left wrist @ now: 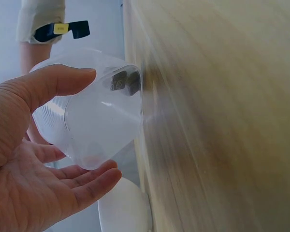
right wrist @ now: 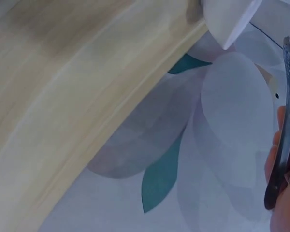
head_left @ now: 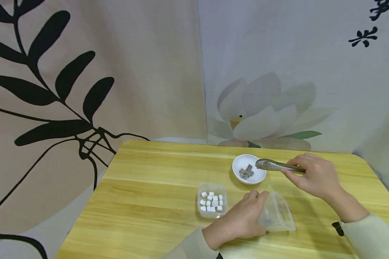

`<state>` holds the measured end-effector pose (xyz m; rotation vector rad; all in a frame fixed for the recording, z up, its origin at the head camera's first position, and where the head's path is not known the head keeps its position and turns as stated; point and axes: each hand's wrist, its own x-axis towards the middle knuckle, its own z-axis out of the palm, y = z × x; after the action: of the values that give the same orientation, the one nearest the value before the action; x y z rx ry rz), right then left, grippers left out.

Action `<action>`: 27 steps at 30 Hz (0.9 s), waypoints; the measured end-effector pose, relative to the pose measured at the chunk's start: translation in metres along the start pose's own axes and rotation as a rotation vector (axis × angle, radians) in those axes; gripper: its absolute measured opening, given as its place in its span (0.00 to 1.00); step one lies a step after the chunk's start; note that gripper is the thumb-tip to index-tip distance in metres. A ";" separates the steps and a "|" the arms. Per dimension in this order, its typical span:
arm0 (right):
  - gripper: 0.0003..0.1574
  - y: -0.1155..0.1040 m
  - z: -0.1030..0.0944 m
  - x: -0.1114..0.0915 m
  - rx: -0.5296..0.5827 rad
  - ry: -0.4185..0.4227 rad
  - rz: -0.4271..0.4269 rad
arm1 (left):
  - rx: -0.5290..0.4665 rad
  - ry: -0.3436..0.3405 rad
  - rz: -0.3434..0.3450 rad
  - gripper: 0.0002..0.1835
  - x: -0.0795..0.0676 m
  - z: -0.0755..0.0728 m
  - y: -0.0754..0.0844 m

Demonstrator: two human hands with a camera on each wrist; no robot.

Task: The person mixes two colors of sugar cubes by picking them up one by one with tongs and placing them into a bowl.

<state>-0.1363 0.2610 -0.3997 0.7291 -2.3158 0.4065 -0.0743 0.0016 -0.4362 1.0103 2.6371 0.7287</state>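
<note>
My left hand point(head_left: 244, 217) grips a clear plastic container point(head_left: 277, 214) that lies tipped, its mouth turned to the right. Dark cubes point(left wrist: 124, 82) show through its wall in the left wrist view, low down by the tabletop. My right hand point(head_left: 317, 176) holds metal tongs point(head_left: 273, 165) with a pierced pattern. The tips of the tongs overlap the right rim of a small white bowl point(head_left: 260, 178) in the head view. Inside the bowl sits a small heap of grey-brown cubes point(head_left: 246, 172).
A second clear container point(head_left: 210, 216) holding several white cubes point(head_left: 215, 203) stands left of my left hand. The wooden table point(head_left: 149, 194) ends at a hanging cloth backdrop point(head_left: 162, 72) printed with leaves and a flower.
</note>
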 end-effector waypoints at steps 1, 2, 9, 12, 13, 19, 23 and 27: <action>0.28 0.000 0.002 0.000 0.004 -0.011 0.011 | -0.001 0.001 0.002 0.56 0.000 0.000 0.000; 0.23 0.000 0.004 0.000 0.005 -0.022 0.023 | -0.001 0.003 0.004 0.56 0.000 0.000 0.000; 0.14 0.000 0.000 -0.003 -0.010 -0.062 0.066 | -0.005 0.006 0.007 0.56 0.002 0.000 0.000; 0.16 0.001 -0.007 -0.006 -0.007 -0.061 0.059 | -0.003 0.006 0.002 0.56 0.003 0.000 0.001; 0.18 0.002 -0.010 -0.007 -0.007 -0.059 0.053 | -0.002 0.006 0.001 0.55 0.003 0.000 0.000; 0.31 0.008 -0.030 -0.020 -0.026 -0.038 0.036 | -0.001 -0.001 -0.009 0.53 0.002 -0.001 0.000; 0.38 0.009 -0.045 -0.032 -0.038 -0.050 0.028 | 0.000 -0.005 -0.010 0.54 0.001 -0.001 0.001; 0.42 0.008 -0.057 -0.044 -0.059 -0.042 0.008 | -0.001 -0.008 -0.004 0.55 -0.001 -0.002 0.001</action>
<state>-0.0849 0.3113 -0.3888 0.7069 -2.3604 0.3280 -0.0736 0.0006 -0.4342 1.0057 2.6309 0.7244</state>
